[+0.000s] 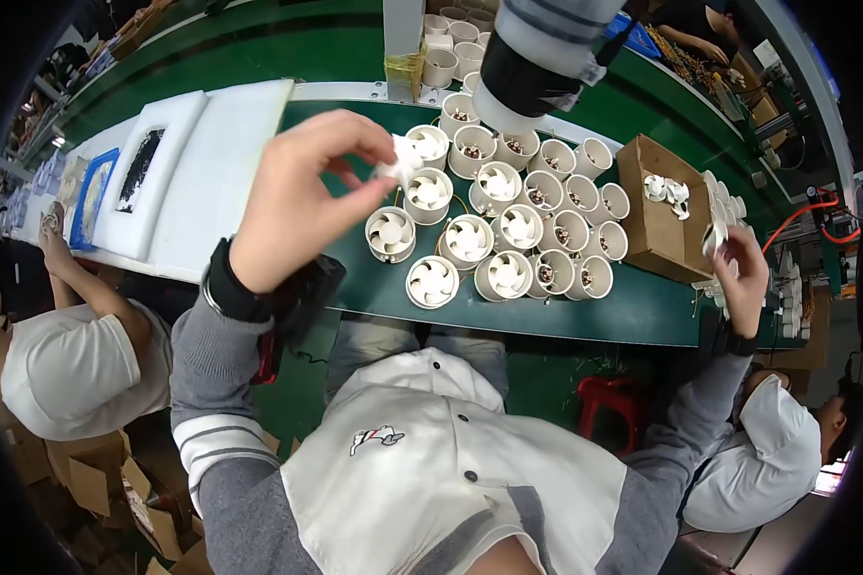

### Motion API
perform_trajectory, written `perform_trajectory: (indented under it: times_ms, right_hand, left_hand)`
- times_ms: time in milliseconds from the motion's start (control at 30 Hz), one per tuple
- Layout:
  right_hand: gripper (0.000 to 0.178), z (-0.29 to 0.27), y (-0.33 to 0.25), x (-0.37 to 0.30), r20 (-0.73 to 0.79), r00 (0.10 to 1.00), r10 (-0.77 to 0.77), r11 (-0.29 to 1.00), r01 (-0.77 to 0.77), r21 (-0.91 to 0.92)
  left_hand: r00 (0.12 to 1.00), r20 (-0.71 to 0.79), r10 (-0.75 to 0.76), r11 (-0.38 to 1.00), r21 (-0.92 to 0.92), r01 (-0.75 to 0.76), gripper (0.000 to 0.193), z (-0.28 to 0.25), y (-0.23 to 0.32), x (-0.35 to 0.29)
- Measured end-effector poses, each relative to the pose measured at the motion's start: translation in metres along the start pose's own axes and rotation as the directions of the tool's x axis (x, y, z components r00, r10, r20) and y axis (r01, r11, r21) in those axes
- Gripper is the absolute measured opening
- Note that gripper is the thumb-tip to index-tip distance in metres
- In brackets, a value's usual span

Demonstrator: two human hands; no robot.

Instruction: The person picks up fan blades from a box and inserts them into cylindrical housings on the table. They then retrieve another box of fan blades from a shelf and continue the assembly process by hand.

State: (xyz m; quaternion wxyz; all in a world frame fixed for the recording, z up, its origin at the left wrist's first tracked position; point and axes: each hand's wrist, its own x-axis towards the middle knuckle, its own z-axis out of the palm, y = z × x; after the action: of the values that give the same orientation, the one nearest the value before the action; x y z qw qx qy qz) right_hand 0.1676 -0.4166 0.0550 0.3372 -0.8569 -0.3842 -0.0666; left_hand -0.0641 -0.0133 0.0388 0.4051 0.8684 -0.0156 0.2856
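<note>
My left hand (302,187) is raised over the left part of the bench and pinches a white fan impeller (405,161) between thumb and fingertips. Below it stand several white round fan housings, some fitted with impellers, such as the fitted fan (390,233). Others, like the open housing (571,228), show copper-coloured motor parts inside. Out to the right, my right hand (743,278) is closed on a small white piece (714,238) beside the cardboard box (671,251); its exact kind is unclear. Loose white impellers (667,192) lie in that box.
A black-and-white cylindrical fixture (537,72) hangs over the back of the housings. White foam sheets (216,163) lie at the left. More white housings (793,297) stand beyond the box. A red stool (612,407) is under the bench. Co-workers sit on both sides.
</note>
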Motion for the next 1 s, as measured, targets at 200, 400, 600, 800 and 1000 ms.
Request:
perform_trajectory:
  times_ms: [200,400,600,800,1000]
  right_hand:
    - [0.036,0.085,-0.069,-0.073,0.094,0.966,-0.242,0.751,0.126,0.648]
    - [0.036,0.14,-0.087,-0.103,0.178,0.98,-0.086,0.619,-0.087,0.781]
    - [0.036,0.156,-0.09,-0.096,0.166,0.984,-0.068,0.567,-0.098,0.818]
    - [0.036,0.161,-0.092,-0.092,0.15,0.985,-0.09,0.458,-0.093,0.884]
    - [0.035,0.164,-0.089,-0.096,0.165,0.984,-0.064,0.441,-0.121,0.889]
  left_hand:
    - [0.986,0.063,-0.155,0.983,0.108,0.147,0.015,-0.02,-0.086,0.014]
    - [0.921,0.38,-0.08,0.914,0.397,-0.085,0.015,0.003,-0.134,0.019]
    - [0.924,0.348,0.157,0.916,0.299,-0.269,0.013,0.019,-0.111,0.053]
    - [0.681,0.731,0.05,0.839,0.339,-0.426,0.01,0.049,-0.119,0.095]
    - [0.694,0.708,0.131,0.852,0.278,-0.444,0.009,0.057,-0.12,0.097]
